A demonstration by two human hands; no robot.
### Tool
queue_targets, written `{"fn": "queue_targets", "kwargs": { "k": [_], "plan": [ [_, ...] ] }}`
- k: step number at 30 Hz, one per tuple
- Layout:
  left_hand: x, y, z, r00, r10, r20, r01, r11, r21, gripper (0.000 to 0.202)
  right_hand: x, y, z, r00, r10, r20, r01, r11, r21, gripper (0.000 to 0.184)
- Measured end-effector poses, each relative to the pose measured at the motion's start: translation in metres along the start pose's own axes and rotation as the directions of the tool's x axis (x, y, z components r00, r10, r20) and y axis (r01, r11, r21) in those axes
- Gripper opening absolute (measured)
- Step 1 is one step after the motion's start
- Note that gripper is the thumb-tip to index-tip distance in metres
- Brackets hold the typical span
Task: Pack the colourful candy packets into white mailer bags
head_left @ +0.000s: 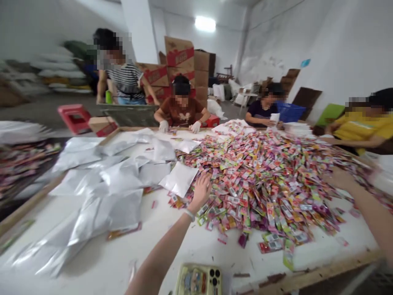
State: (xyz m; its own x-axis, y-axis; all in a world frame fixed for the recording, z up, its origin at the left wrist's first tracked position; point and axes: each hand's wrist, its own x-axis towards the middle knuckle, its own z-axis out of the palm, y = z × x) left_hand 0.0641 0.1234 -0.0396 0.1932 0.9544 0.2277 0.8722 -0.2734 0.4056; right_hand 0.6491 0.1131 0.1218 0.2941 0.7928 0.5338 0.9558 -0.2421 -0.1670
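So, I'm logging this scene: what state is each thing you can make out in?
White bags: lying, overlapping
Packets: loose, heaped
Phone: lying camera side up
Left hand: open, fingers extended
Right hand: blurred, grip unclear
Light: on
Cartons: stacked
Stool: upright
Gloves: worn by a co-worker

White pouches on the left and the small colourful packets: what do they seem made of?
White pouches: probably glossy plastic film, since they crease and throw bright highlights. Small colourful packets: likely printed plastic or foil, somewhat shiny, judging by scattered glints; blur leaves it open.
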Motion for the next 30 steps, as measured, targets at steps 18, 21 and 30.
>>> {"fn": "queue_targets", "kwargs": {
  "k": [18,21,30],
  "plan": [
    [-0.034,-0.186,-0.247,0.923,-0.270,-0.275,0.363,0.848,0.386,0.067,-0.341,-0.264,0.160,0.756,-0.645,0.112,0.551,0.718,0.426,0.072],
    [-0.040,-0.201,-0.243,0.914,-0.374,-0.157,0.405,0.824,0.396,0.068,-0.340,-0.269,0.155,0.765,-0.618,0.183,0.495,0.745,0.447,0.069],
    [-0.089,-0.200,-0.118,0.858,-0.469,-0.209,0.512,0.753,0.413,0.065,-0.328,-0.287,0.135,0.788,-0.551,0.274,0.362,0.775,0.519,0.074]
  ]
}}
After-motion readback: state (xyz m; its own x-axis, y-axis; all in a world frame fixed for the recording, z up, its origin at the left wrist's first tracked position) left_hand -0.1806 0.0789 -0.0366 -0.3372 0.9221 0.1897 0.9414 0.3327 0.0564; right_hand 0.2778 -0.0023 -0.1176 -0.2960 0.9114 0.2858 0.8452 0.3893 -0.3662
